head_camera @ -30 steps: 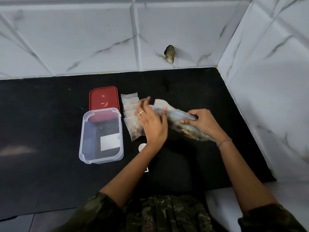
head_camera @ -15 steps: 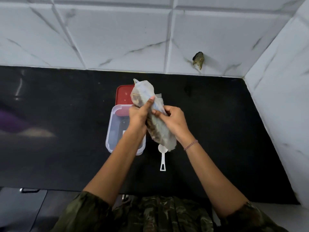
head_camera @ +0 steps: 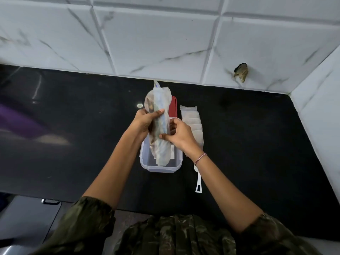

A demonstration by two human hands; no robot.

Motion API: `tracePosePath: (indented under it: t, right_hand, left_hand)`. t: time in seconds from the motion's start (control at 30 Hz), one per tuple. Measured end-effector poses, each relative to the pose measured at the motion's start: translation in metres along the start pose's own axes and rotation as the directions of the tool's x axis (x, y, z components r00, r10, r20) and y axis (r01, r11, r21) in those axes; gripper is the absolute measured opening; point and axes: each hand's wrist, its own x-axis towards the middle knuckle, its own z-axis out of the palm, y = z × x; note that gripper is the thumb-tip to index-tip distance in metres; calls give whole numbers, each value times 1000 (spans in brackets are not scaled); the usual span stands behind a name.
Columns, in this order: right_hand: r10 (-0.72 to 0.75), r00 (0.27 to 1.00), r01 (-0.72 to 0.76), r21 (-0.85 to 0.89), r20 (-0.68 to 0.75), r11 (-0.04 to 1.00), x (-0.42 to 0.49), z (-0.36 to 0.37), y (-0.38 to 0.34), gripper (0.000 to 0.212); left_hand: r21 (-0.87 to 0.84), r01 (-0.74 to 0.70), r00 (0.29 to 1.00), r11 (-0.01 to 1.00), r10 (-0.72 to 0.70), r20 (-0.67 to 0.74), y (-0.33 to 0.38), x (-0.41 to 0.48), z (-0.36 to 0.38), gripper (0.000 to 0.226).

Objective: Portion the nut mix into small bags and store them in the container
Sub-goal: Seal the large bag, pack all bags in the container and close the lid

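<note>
Head view: one person in camouflage-print sleeves, seen from above in mid-task.
Container (head_camera: 160, 169): clear plastic, lidless, standing open at the centre of the scene; no filled bag is seen in it.
Nut-mix bag (head_camera: 157, 97): large, cloudy plastic, rolled into a long upright bundle held in the air over the container. Dark nuts show through it. From this angle it cannot be told whether its lower end dips inside the tub.
Left hand (head_camera: 145, 120): fingers and thumb wrapped round the bundle's upper half, clamped on it.
Right hand (head_camera: 181, 135): thumb and fingertips pinching the bundle lower down, on its right side.
Small bags (head_camera: 191, 122): an overlapping row lying flat just right of the container.
Scoop (head_camera: 198, 183): white, lying flat near the container's right front corner, its bowl partly behind the right wrist.
Step in hand: judged to be the opening stage, with the big bag being unrolled to reach its mouth; portioning appears not yet begun.
Next move: calls for finding the mouth, holding the bag steady, and freeing one hand for the scoop and a small bag.
Lid (head_camera: 174, 105): red, flat, just behind the container.
Counter (head_camera: 248, 144): glossy black stone, with pale reflections at the left.
Room: white marble-veined tiles (head_camera: 165, 43) cover the back and right walls, which meet in a corner. A dark broken hole (head_camera: 241, 70) marks the back wall, and a grey drawer front with a metal handle (head_camera: 49, 201) sits below the counter's left end.
</note>
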Motion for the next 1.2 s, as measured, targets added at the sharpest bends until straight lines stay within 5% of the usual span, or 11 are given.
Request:
tracePosePath:
  t: [0.2, 0.3, 0.4, 0.5, 0.7, 0.8, 0.9, 1.2]
  right_hand:
    - [65, 998, -58, -212, 23, 976, 0, 14, 13, 39]
    - [91, 995, -85, -126, 41, 988, 6, 11, 13, 57]
    - [-66, 990, 62, -36, -126, 997, 17, 3, 9, 86]
    - [-234, 970, 222, -153, -67, 963, 26, 0, 5, 108]
    - [-149, 972, 199, -296, 183, 934, 34, -7, 0, 104]
    - [-105, 977, 173, -392, 188, 904, 37, -13, -5, 102]
    - [-82, 984, 141, -423, 156, 895, 37, -15, -9, 95]
    - [32, 985, 58, -495, 172, 867, 39, -15, -21, 65]
  left_hand:
    - [83, 186, 977, 979, -193, 87, -12, 12, -14, 9]
    - [106, 199, 964, 974, -214, 157, -14, 16, -19, 10]
    - [152, 180, 951, 972, -211, 226, -16, 17, -21, 5]
    - [206, 168, 936, 964, -222, 273, -16, 20, -24, 7]
    - [309, 153, 903, 939, -260, 341, -11, 19, -30, 27]
    - [346, 164, 883, 924, -294, 365, -12, 22, -32, 44]
    - [326, 165, 870, 931, -293, 397, -9, 20, -30, 16]
    - [373, 179, 854, 910, -332, 401, -5, 19, -25, 33]
